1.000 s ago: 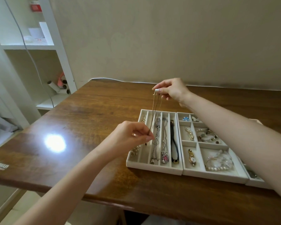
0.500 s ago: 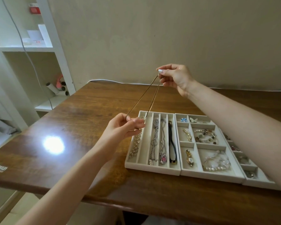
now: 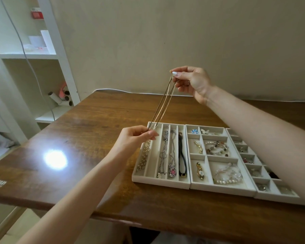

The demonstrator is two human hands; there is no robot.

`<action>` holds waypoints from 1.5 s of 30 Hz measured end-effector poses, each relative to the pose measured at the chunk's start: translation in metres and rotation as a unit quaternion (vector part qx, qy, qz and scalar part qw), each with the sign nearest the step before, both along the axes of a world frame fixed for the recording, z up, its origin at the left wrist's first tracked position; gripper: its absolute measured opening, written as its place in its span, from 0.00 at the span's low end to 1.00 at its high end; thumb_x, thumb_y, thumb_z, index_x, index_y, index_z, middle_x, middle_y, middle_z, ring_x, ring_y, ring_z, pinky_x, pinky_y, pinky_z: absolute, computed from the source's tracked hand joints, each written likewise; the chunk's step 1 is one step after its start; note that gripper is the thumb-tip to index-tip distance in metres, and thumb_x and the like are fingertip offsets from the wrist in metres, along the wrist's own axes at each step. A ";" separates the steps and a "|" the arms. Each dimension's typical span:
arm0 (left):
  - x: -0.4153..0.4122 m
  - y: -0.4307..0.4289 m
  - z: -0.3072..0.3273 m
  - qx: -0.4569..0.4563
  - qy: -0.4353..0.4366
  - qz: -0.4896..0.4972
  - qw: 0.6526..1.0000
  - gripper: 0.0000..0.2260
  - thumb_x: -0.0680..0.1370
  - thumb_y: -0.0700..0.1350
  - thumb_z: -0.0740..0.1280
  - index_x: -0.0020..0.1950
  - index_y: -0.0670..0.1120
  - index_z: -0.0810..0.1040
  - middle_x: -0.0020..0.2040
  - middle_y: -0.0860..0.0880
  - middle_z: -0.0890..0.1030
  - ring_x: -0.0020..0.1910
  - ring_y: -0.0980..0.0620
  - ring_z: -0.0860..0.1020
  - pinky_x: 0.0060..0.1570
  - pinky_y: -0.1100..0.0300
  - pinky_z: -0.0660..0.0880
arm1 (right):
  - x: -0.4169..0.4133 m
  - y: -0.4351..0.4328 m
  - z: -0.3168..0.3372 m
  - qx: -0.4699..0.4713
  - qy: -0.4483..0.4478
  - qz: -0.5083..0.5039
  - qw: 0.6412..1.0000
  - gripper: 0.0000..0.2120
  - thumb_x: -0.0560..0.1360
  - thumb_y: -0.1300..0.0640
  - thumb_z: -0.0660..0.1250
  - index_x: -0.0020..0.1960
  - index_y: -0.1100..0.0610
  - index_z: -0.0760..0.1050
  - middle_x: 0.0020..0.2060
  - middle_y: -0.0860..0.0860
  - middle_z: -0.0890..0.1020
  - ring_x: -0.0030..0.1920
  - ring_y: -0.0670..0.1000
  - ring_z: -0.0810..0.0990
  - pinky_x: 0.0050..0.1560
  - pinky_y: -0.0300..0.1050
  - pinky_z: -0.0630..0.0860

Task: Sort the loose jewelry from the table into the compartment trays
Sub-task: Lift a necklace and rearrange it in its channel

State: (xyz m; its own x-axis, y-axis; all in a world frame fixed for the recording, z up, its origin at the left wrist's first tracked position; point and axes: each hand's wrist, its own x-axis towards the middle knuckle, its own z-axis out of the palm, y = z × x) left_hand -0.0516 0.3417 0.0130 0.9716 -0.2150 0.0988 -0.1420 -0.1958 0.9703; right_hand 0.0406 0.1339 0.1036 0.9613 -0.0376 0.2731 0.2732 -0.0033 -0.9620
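Gold chain (image 3: 163,104) first: pinching its top end in the raised right grip (image 3: 192,83), pinching the lower end in the left grip (image 3: 136,140), stretching it straight above the necklace tray (image 3: 158,182), seemingly untangling and aligning it for the bare long slot (image 3: 152,161) beside the pearl strand (image 3: 144,155), clear of the table (image 3: 88,138).

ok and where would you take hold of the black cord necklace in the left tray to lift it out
Pinch the black cord necklace at mid-length, coming straight down from above. It lies stretched along a narrow slot of the left tray, with divider walls close on both sides, so a side approach looks blocked.
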 end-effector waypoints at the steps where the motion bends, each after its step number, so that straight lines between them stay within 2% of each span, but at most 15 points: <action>1: 0.000 -0.001 0.001 -0.002 -0.003 0.000 1.000 0.06 0.75 0.46 0.68 0.44 0.47 0.84 0.43 0.54 0.81 0.38 0.66 0.75 0.43 0.66 0.68 | -0.001 0.000 0.002 -0.001 -0.002 0.000 1.000 0.05 0.75 0.65 0.67 0.44 0.58 0.80 0.32 0.52 0.81 0.28 0.46 0.77 0.28 0.37 0.74; 3: 0.002 -0.001 0.002 -0.008 -0.009 0.005 1.000 0.05 0.73 0.47 0.69 0.42 0.49 0.85 0.53 0.54 0.79 0.51 0.62 0.76 0.50 0.63 0.69 | -0.003 0.000 0.006 0.000 -0.006 0.002 1.000 0.04 0.75 0.65 0.68 0.44 0.58 0.80 0.32 0.52 0.81 0.28 0.46 0.77 0.29 0.37 0.74; 4: 0.002 0.000 0.003 -0.012 -0.010 0.006 1.000 0.05 0.73 0.47 0.69 0.43 0.48 0.85 0.54 0.54 0.79 0.53 0.60 0.76 0.51 0.62 0.69 | -0.004 0.000 0.008 0.002 -0.008 0.004 1.000 0.04 0.74 0.65 0.68 0.44 0.58 0.80 0.32 0.52 0.81 0.28 0.46 0.77 0.29 0.37 0.74; 7: 0.001 0.001 0.004 -0.012 -0.001 -0.018 1.000 0.08 0.76 0.46 0.66 0.46 0.45 0.83 0.47 0.51 0.84 0.46 0.59 0.79 0.49 0.62 0.72 | -0.007 0.001 0.016 0.016 -0.016 -0.001 1.000 0.05 0.74 0.66 0.67 0.44 0.59 0.80 0.31 0.52 0.80 0.27 0.46 0.77 0.30 0.37 0.74; 10: -0.003 0.001 0.001 -0.022 0.012 -0.036 0.999 0.08 0.77 0.44 0.65 0.47 0.44 0.82 0.43 0.49 0.84 0.42 0.56 0.81 0.48 0.60 0.75 | -0.005 0.000 0.022 0.049 -0.012 -0.031 0.998 0.05 0.74 0.67 0.67 0.43 0.59 0.79 0.29 0.51 0.80 0.27 0.46 0.76 0.29 0.37 0.74; 13: -0.005 0.002 -0.001 -0.060 0.031 -0.034 0.997 0.07 0.77 0.43 0.65 0.48 0.43 0.82 0.40 0.49 0.84 0.40 0.55 0.81 0.44 0.63 0.77 | -0.003 -0.001 0.021 0.065 0.016 -0.047 0.997 0.06 0.74 0.67 0.65 0.42 0.58 0.78 0.30 0.51 0.80 0.27 0.46 0.76 0.28 0.38 0.73; 19: -0.008 0.007 -0.002 -0.130 0.060 -0.044 0.989 0.08 0.78 0.40 0.63 0.53 0.42 0.81 0.48 0.45 0.84 0.42 0.53 0.82 0.44 0.62 0.79 | -0.004 -0.006 0.012 0.100 0.088 -0.012 0.991 0.07 0.74 0.67 0.64 0.42 0.58 0.78 0.33 0.52 0.77 0.31 0.47 0.74 0.29 0.37 0.74; 25: -0.008 0.008 -0.003 -0.145 0.081 -0.063 0.984 0.11 0.81 0.41 0.58 0.58 0.42 0.78 0.51 0.44 0.84 0.51 0.48 0.82 0.50 0.59 0.79 | -0.004 -0.007 0.008 0.052 0.070 -0.039 0.995 0.05 0.73 0.66 0.69 0.41 0.58 0.79 0.33 0.51 0.79 0.29 0.45 0.77 0.29 0.36 0.75; 29: -0.008 0.007 -0.004 -0.127 0.080 -0.055 0.987 0.08 0.77 0.40 0.65 0.55 0.41 0.78 0.49 0.44 0.84 0.49 0.49 0.82 0.50 0.59 0.79 | 0.000 -0.008 0.009 0.012 0.056 -0.069 0.996 0.05 0.70 0.63 0.73 0.38 0.55 0.80 0.30 0.49 0.81 0.29 0.44 0.76 0.28 0.35 0.71; 33: -0.008 0.006 -0.007 -0.137 0.079 -0.020 0.987 0.03 0.75 0.39 0.67 0.48 0.43 0.76 0.47 0.44 0.85 0.41 0.56 0.81 0.44 0.62 0.74 | 0.001 -0.008 0.007 0.017 0.054 -0.066 0.996 0.05 0.70 0.66 0.72 0.40 0.57 0.81 0.33 0.53 0.82 0.27 0.44 0.72 0.25 0.35 0.67; 36: -0.006 0.008 -0.010 -0.139 0.060 0.017 0.988 0.01 0.75 0.38 0.68 0.46 0.43 0.77 0.44 0.45 0.85 0.39 0.56 0.80 0.40 0.64 0.73 | -0.001 -0.010 0.004 0.031 0.059 -0.047 0.997 0.06 0.72 0.69 0.69 0.42 0.60 0.80 0.36 0.55 0.82 0.27 0.45 0.76 0.24 0.34 0.70; 40: -0.002 0.011 -0.014 -0.148 0.035 0.073 0.986 0.03 0.75 0.36 0.67 0.46 0.42 0.78 0.41 0.47 0.85 0.41 0.54 0.83 0.45 0.61 0.78 | -0.003 -0.014 0.001 0.099 0.105 0.009 0.989 0.08 0.75 0.70 0.62 0.48 0.62 0.78 0.37 0.56 0.81 0.35 0.50 0.82 0.34 0.39 0.79; 42: -0.002 0.012 -0.015 -0.168 0.029 0.082 0.982 0.04 0.75 0.34 0.66 0.46 0.42 0.78 0.40 0.47 0.84 0.43 0.53 0.83 0.45 0.61 0.78 | -0.002 -0.016 -0.001 0.130 0.138 0.022 0.982 0.07 0.75 0.68 0.63 0.52 0.62 0.76 0.38 0.56 0.78 0.36 0.51 0.80 0.35 0.40 0.81; 45: -0.002 0.013 -0.013 -0.210 0.037 0.080 0.974 0.03 0.74 0.35 0.68 0.45 0.41 0.80 0.40 0.47 0.84 0.44 0.51 0.83 0.45 0.61 0.78 | 0.001 -0.018 -0.009 0.080 0.162 0.000 0.984 0.07 0.73 0.64 0.69 0.51 0.61 0.76 0.37 0.52 0.74 0.34 0.48 0.74 0.31 0.37 0.78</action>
State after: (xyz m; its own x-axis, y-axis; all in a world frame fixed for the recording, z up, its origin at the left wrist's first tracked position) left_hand -0.0532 0.3545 -0.0005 0.9971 -0.0169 0.0737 -0.0686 0.2067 0.9760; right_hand 0.0420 0.1159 0.0949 0.9968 -0.0549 -0.0575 -0.0484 0.1550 -0.9867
